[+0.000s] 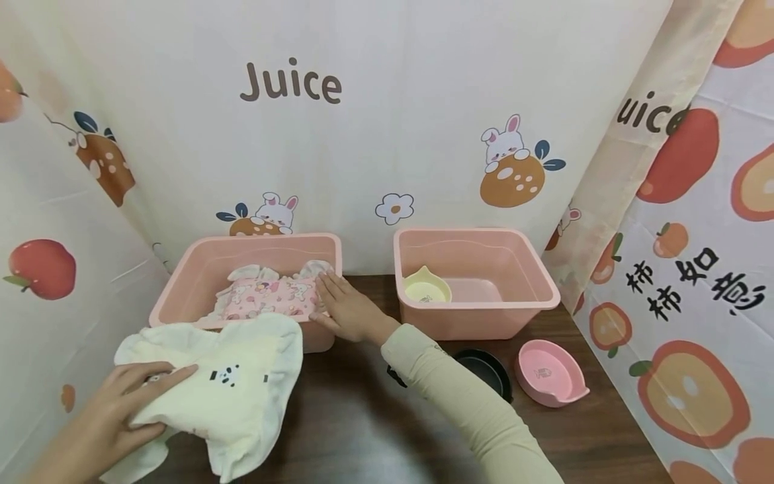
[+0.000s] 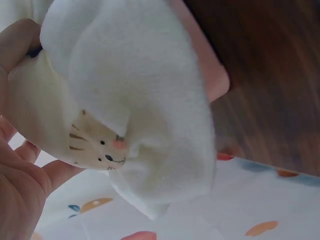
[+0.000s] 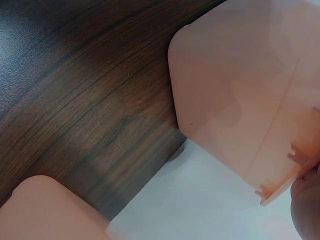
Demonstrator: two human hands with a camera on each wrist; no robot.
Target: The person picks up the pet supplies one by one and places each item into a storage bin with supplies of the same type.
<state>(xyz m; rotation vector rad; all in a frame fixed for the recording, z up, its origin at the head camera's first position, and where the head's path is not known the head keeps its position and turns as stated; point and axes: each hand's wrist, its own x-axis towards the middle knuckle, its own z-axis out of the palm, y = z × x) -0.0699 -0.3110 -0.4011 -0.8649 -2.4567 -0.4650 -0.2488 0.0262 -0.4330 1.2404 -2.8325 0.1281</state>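
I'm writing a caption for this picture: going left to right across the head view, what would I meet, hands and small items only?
Left hand → cream-white frilled fabric cushion → right hand → round pale-yellow dish → round black dish → round pink dish.

Pink patterned pillow point(image 1: 269, 296): lower part hidden by left bin point(image 1: 208, 269) rim and cream pillow point(image 1: 242, 403). Yellow dish point(image 1: 426, 286): bottom hidden behind right bin's point(image 1: 471, 323) front wall. Black dish point(image 1: 486, 368): partly covered by right sleeve point(image 1: 465, 410). Small dark bit point(image 1: 396, 376) beside sleeve, can't identify. Left hand point(image 1: 123, 403): forearm cut off, lower left. Right hand point(image 1: 347, 309): mostly outside right wrist view.
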